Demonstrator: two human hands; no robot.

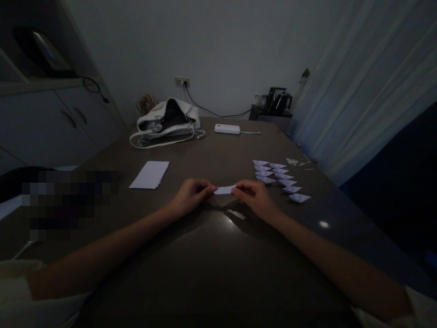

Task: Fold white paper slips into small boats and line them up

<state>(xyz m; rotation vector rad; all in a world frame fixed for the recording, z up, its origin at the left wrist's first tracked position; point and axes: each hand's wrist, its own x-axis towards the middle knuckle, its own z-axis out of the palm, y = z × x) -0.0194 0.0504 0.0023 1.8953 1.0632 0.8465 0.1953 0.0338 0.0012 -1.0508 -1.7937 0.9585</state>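
A small folded piece of white paper [224, 190] is stretched between my two hands, a little above the dark table. My left hand [191, 195] pinches its left end between thumb and fingers. At the other end, my right hand [256, 198] grips the paper the same way. To the right of my right hand stand several folded paper boats [287, 182], lined up in two slanting rows. A stack of white paper sheets [150, 175] lies to the left, beyond my left hand.
A white handbag [169, 122] sits at the table's far left. Near the back edge lies a white power bank [227, 129] with a short cable. Paper scraps [297, 161] are at the right edge. A black kettle [282, 102] stands behind, by a pale curtain [344, 91].
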